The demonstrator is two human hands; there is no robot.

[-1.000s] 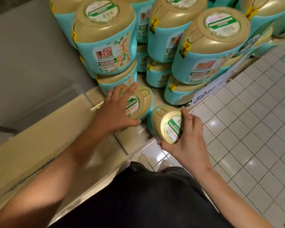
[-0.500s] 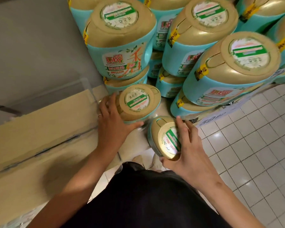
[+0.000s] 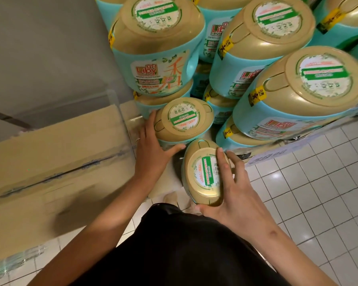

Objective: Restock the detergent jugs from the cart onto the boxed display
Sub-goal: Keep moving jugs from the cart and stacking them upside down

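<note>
Detergent jugs [image 3: 157,48]: teal bodies with gold caps, piled in tiers that fill the upper half of the head view, labels facing out.
Boxed display [image 3: 50,153]: taped cardboard cartons run from the left under the pile. Their top is the desk the lowest jugs stand on.
Floor [image 3: 318,193]: white tiles to the right and below.
Price card [image 3: 267,157]: hangs along the display's front edge, print blurred.
Back jug [image 3: 184,120]: lowest tier, upright, cap up, tucked under the pile's left corner.
Near jug [image 3: 205,174]: at the display's front edge, just in front and to the right of the back jug. It is tipped so its oval cap faces the person, with the long axis running from the person toward the pile. Whether the two jugs touch I cannot tell.
Hands: apart, one on each jug.
Left hand [image 3: 153,149]: fingers laid flat along the back jug's left side, thumb spread across its front, pressing rather than gripping.
Right hand [image 3: 236,195]: wrapped over the near jug's cap, fingers on top and thumb under the near rim, so it carries that jug.
Coming move, as I judge: the near jug goes forward and left into the slot beside the back jug, driven by the right hand.
Ring [image 3: 137,139]: on a left finger.
</note>
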